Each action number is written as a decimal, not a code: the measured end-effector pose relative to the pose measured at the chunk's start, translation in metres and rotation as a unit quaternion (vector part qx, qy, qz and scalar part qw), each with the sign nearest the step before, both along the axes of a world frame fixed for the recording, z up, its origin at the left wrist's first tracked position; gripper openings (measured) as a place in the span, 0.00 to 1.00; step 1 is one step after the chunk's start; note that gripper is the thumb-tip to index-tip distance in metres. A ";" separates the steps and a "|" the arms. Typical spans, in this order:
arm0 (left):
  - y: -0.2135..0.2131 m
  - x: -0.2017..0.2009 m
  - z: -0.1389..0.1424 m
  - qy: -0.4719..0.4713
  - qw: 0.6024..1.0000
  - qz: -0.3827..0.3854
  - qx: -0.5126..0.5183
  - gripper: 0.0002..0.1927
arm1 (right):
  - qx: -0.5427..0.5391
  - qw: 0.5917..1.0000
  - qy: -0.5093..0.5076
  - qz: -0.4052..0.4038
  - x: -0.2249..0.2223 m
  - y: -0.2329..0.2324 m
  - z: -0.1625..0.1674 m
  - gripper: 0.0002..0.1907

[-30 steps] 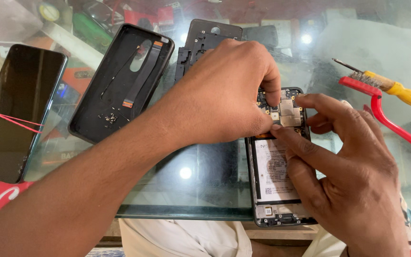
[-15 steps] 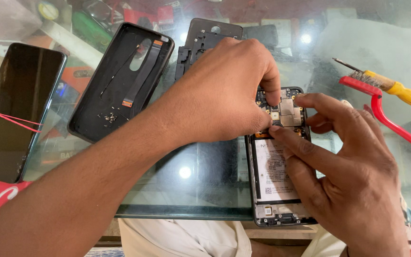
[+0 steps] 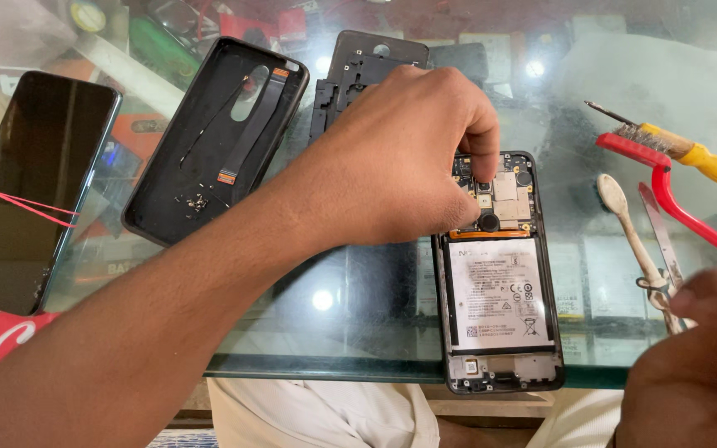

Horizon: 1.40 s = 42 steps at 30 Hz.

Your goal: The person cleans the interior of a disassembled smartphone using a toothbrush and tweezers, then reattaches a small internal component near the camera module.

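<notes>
Two hands are working apart: your left hand point(image 3: 408, 158) is pinching the opened phone's point(image 3: 498, 274) board, right hand point(image 3: 690, 365) withdrawn; phone lying lengthwise away from you.

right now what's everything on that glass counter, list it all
opened phone: one, black frame, white battery and circuit board showing, centre right, overhanging the near edge
back cover: one, black, inside up with a flex strip, left of centre
inner frame piece: one, black, far centre, partly behind the left hand
second phone: one, dark screen up, a red band across it, far left
brush: one, red handle, right
screwdriver: one, yellow handle, far right
pale-handled tool: one, off-white, right
metal tweezers or scissors: one, cannot tell which, right
glass counter: one, clear
left hand: fingertips on the phone's circuit board
right hand: bottom right, blurred, beside the tools, off the phone
</notes>
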State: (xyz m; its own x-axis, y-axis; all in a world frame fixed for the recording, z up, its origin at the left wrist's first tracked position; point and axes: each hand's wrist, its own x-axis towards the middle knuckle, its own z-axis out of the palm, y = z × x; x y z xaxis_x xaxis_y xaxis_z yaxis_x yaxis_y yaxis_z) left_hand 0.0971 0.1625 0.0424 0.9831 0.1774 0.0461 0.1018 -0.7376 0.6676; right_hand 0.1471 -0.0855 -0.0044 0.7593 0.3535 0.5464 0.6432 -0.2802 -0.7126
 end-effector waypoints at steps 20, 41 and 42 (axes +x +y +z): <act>-0.002 -0.002 0.005 -0.056 0.998 -0.015 0.016 0.13 | -0.290 0.955 -0.050 -0.047 0.024 -0.091 -0.016 0.12; -0.011 -0.003 0.015 -0.012 1.000 0.007 0.016 0.12 | -0.225 0.960 -0.163 0.033 0.011 -0.141 -0.032 0.17; -0.011 -0.004 0.013 -0.015 1.000 0.005 0.014 0.12 | -0.226 0.962 -0.154 0.025 0.010 -0.146 -0.039 0.14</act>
State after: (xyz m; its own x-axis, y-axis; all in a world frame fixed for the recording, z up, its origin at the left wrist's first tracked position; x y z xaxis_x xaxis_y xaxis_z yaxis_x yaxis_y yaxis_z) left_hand 0.0934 0.1519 0.0557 0.9795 0.1850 0.0797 0.0899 -0.7554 0.6491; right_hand 0.1574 -0.2316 -0.0435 0.5621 0.6401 0.5237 0.8249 -0.4795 -0.2993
